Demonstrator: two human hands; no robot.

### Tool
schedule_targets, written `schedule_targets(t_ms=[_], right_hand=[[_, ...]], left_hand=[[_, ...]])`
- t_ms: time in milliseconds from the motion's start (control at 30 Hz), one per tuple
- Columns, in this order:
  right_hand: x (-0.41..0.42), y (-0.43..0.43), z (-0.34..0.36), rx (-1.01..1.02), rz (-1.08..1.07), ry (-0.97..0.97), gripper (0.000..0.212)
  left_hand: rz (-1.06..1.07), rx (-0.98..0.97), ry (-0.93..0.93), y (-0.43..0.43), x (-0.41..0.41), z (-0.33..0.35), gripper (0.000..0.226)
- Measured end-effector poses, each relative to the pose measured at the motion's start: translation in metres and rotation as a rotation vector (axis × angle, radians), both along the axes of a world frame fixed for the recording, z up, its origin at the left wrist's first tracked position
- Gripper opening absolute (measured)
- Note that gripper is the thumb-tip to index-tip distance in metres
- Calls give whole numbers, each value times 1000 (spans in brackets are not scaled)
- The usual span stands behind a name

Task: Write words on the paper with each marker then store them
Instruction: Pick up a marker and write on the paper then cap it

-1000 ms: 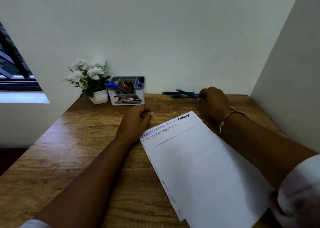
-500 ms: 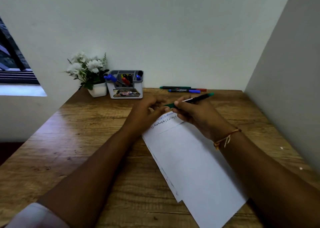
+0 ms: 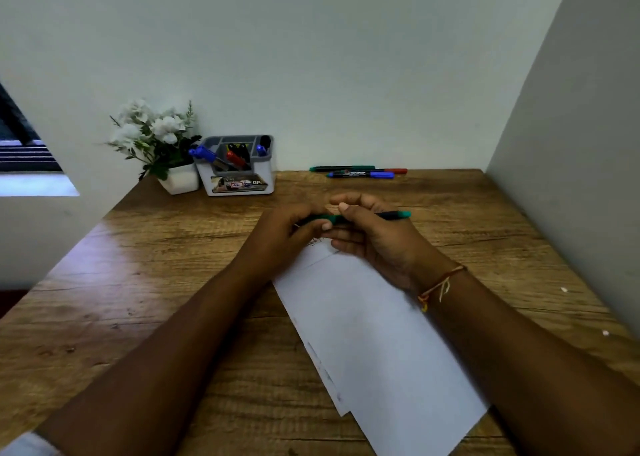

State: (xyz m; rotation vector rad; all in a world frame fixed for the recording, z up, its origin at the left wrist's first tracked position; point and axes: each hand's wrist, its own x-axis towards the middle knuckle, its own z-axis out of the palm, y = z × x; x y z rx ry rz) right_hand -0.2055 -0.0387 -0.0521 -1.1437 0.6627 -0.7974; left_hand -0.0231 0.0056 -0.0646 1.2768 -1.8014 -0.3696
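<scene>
Both hands meet over the top edge of the white paper point(image 3: 377, 338). A green marker point(image 3: 394, 215) lies level between them: my right hand point(image 3: 374, 237) grips its black barrel, and my left hand point(image 3: 291, 234) closes on its green cap end. The written lines at the paper's top are mostly hidden under the hands. Three more markers lie by the back wall: a green one point(image 3: 341, 168), a red one point(image 3: 391, 171) and a blue one point(image 3: 362, 175). A grey and white organizer point(image 3: 239, 178) holds several stored markers.
A white pot of white flowers point(image 3: 156, 144) stands left of the organizer. The wooden table point(image 3: 138, 265) ends at the back wall and at a wall on the right. A window sits at far left.
My right hand took a green marker from the row at the back and brought it over the paper. My left hand left the paper's corner and closed on the marker's cap end.
</scene>
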Motion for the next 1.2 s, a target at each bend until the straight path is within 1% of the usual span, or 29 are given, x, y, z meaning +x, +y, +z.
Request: schedule_targets(t_ms=[167, 300, 434, 500, 534, 600, 634, 700, 767, 834, 901, 1001, 1034, 1134, 1201], right_hand=[[-5, -2, 2, -43, 39, -9, 20], [-6, -1, 7, -15, 56, -64, 27], [-9, -2, 14, -122, 60, 36, 27], [-14, -5, 19, -162, 25, 100, 27], [-17, -7, 20, -167, -14, 111, 29], [-21, -13, 20, -145, -151, 101, 34], [-22, -16, 18, -138, -234, 93, 34], [-24, -22, 14, -168, -350, 98, 30], [-24, -25, 8, -219, -371, 147, 24], [-20, -26, 1, -255, -366, 205, 18], [-16, -26, -9, -330, -361, 269, 13], [-10, -28, -22, -540, -348, 468, 7], [-9, -28, -24, -561, -356, 512, 7], [-10, -28, -23, -474, -373, 532, 7], [-9, -30, -22, -476, -357, 548, 9]], left_hand=[[-15, 22, 70, 0, -2, 0, 21], [24, 88, 151, -1, 3, 1, 23], [51, 54, 60, -1, 3, 4, 21], [109, 27, 50, -1, 2, 3, 17], [148, 31, 83, -1, 3, 2, 14], [212, 51, 138, -1, 5, 1, 12], [233, 48, 123, -1, 6, 1, 15], [243, 33, 35, 0, 5, 1, 25], [231, 23, -117, -1, 3, 1, 30], [202, 40, -262, -3, 2, -2, 30], [181, 98, -332, -4, 2, -4, 29], [171, 152, -345, -3, 2, -7, 28], [165, 160, -345, -3, 2, -7, 27], [151, 175, -339, -3, 3, -8, 25], [150, 179, -331, -4, 4, -9, 25]])
